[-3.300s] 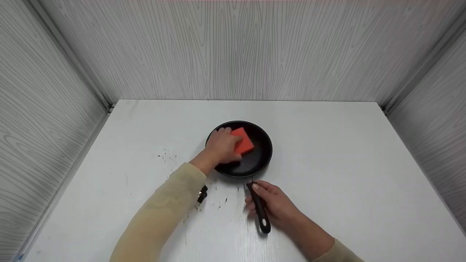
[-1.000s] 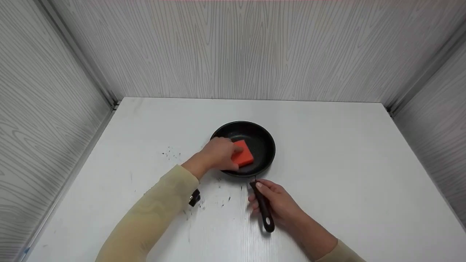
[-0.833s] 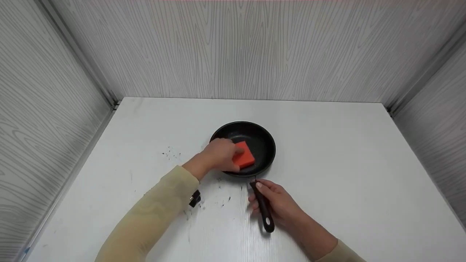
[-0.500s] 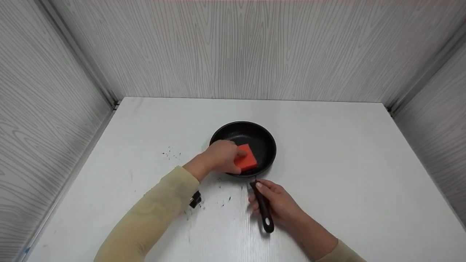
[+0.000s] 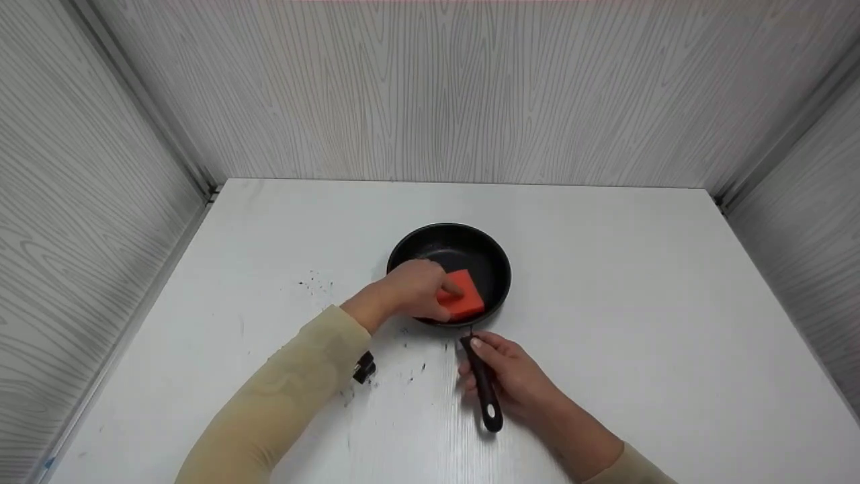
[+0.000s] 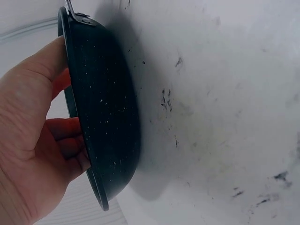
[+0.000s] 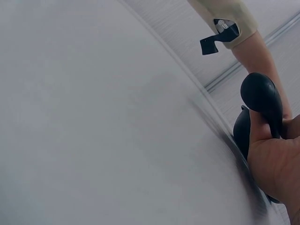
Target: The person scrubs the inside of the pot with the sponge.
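Observation:
A black frying pan (image 5: 463, 245) lies on the white table, its handle (image 5: 485, 396) toward the person. Inside it, the left hand (image 5: 416, 289) grips an orange-red sponge (image 5: 470, 302) against the near part of the pan floor. In the left wrist view, the left hand (image 6: 33, 122) reaches over the rim of the speckled pan (image 6: 105, 103), and only a bit of the sponge (image 6: 61, 83) shows. The right hand (image 5: 514, 373) holds the handle close to the pan, thumb on top. The right wrist view shows the right hand (image 7: 274, 164) round the handle (image 7: 262, 93).
Dark specks and smudges (image 5: 316, 282) mark the white table (image 5: 638, 302) left of the pan and below it. Pale wood-grain panels (image 5: 430, 87) stand at the back and on both sides. A small black device (image 5: 364, 368) sits at the left sleeve.
The left hand has moved the sponge across the pan floor, toward the person and to the right. The right hand keeps its hold on the handle, nearly still.

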A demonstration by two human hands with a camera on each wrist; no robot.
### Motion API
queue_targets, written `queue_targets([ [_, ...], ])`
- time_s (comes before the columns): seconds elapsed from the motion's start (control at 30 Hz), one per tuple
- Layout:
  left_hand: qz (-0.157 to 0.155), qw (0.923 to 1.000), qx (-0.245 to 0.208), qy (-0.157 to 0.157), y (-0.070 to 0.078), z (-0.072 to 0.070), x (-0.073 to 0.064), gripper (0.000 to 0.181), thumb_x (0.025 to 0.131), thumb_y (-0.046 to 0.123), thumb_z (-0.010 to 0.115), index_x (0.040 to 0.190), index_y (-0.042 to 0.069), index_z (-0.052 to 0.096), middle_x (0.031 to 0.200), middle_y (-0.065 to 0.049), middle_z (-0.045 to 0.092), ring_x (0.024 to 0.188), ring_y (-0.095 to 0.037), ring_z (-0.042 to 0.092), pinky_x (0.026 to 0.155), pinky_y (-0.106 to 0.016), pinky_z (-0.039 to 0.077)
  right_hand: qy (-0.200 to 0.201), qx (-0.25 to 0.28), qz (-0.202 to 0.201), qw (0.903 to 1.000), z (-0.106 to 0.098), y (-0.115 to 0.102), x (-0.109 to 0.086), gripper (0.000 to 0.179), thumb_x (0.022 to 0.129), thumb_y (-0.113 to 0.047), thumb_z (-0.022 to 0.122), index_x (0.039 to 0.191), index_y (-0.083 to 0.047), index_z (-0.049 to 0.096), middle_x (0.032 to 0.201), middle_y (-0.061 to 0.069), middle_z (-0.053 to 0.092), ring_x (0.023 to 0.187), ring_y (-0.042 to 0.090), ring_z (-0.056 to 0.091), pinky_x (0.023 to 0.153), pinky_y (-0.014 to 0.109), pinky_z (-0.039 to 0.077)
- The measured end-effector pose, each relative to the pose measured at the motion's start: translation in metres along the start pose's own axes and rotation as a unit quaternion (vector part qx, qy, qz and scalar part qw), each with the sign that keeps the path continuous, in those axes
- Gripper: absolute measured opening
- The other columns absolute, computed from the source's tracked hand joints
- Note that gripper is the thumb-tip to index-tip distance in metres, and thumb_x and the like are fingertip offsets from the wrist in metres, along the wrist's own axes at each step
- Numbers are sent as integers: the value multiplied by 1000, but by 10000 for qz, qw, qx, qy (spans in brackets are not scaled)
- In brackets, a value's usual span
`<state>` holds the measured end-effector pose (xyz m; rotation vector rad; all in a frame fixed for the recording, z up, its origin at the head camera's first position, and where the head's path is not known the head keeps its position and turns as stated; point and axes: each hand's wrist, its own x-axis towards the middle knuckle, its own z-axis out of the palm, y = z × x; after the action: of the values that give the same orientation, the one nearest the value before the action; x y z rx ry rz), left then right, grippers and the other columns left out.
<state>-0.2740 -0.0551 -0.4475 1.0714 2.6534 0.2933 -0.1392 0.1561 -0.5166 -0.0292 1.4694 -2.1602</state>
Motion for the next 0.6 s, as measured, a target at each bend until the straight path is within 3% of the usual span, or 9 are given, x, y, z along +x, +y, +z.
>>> queue_targets([
  [0.27,135,9999,-14,39,2,3,4,42,92,32,77,134,30,77,61,9,36,68,-14,38,65,-32,32,-1,188,16,9998,2,1,0,39,111,-21,56,135,9,52,88,10,70,68,17,68,67,33,61],
  [0.6,309,9991,155,256,3,6,8,43,92,32,78,134,28,76,91,0,69,90,-21,58,81,-35,47,-25,91,-10,10000,2,1,0,37,112,-20,55,133,10,53,88,9,70,68,18,68,67,34,60],
])
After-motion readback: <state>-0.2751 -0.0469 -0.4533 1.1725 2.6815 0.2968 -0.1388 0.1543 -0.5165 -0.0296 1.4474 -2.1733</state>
